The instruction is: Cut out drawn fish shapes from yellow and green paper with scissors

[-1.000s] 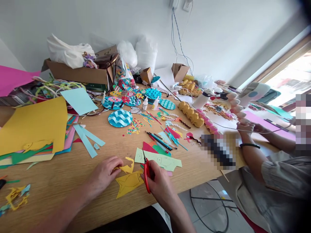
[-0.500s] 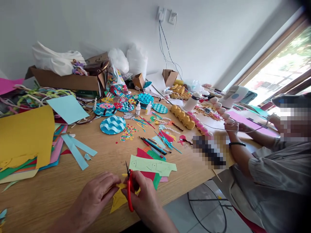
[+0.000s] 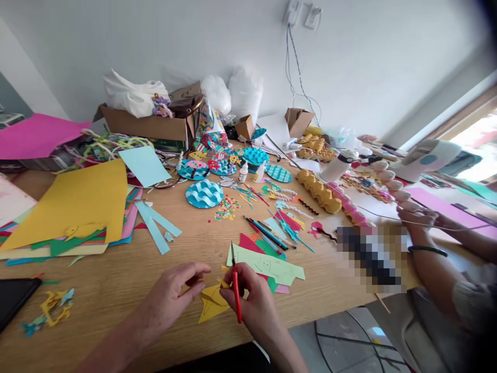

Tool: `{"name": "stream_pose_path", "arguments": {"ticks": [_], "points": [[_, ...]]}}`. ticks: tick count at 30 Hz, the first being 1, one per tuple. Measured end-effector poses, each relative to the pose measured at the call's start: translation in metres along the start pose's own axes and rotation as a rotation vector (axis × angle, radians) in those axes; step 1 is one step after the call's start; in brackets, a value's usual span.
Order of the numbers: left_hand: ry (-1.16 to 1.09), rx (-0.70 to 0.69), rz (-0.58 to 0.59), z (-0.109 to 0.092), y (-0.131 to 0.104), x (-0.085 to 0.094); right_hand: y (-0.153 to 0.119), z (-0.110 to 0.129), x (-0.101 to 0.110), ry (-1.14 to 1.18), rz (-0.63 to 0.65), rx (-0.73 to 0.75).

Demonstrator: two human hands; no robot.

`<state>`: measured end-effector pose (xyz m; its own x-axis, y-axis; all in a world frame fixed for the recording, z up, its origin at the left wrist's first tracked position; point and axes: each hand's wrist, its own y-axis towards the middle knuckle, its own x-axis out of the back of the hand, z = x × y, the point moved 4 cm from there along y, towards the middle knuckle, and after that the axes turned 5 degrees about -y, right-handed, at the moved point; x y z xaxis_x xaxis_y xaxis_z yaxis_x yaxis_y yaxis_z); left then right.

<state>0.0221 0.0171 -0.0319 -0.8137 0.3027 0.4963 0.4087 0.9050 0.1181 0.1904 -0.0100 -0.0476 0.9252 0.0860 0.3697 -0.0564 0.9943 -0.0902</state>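
Red-handled scissors [image 3: 236,292] are in my right hand [image 3: 254,298], their dark blades pointing away from me. A small yellow scrap shows at the fingertips of that hand. My left hand [image 3: 174,292] is just to the left, thumb and fingers apart, with nothing visible between them. Between and below the hands, a yellow paper piece [image 3: 212,305] with drawn lines lies on the wooden table [image 3: 135,300]. Beyond my right hand lies a light green paper strip [image 3: 267,264] with fish drawings, over red and green paper.
Pens [image 3: 267,235] and blue decorated discs [image 3: 204,194] lie further back. Yellow paper [image 3: 77,197] covers a stack at the left, with yellow scraps [image 3: 56,308] nearer. At the right, another person's hands [image 3: 417,217] hold a string of pale rounded pieces [image 3: 388,181].
The view has turned left. My left hand has let go of the yellow paper, which now lies lower between the hands. My right hand still holds the scissors.
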Motion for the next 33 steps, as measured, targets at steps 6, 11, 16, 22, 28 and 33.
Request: {"name": "stream_pose_path", "arguments": {"ticks": [6,11,16,22,28,33], "points": [[-0.201,0.059,0.019,-0.014,-0.005,0.007,0.001,0.003,-0.020,0.173,0.091,-0.023],[-0.530,0.176,-0.067,-0.011,-0.012,0.023,-0.003,0.002,-0.034,0.545,0.196,-0.065],[-0.547,0.286,-0.247,0.008,-0.025,0.058,-0.004,-0.006,-0.024,0.677,0.070,-0.072],[-0.198,0.340,-0.349,0.028,-0.044,0.118,-0.007,-0.010,-0.022,0.621,0.148,-0.080],[-0.023,0.514,-0.374,0.067,-0.071,0.148,-0.004,-0.004,-0.023,0.410,0.213,-0.102],[0.091,0.575,-0.190,0.092,-0.087,0.158,0.000,-0.012,-0.016,0.326,0.171,-0.073]]}}
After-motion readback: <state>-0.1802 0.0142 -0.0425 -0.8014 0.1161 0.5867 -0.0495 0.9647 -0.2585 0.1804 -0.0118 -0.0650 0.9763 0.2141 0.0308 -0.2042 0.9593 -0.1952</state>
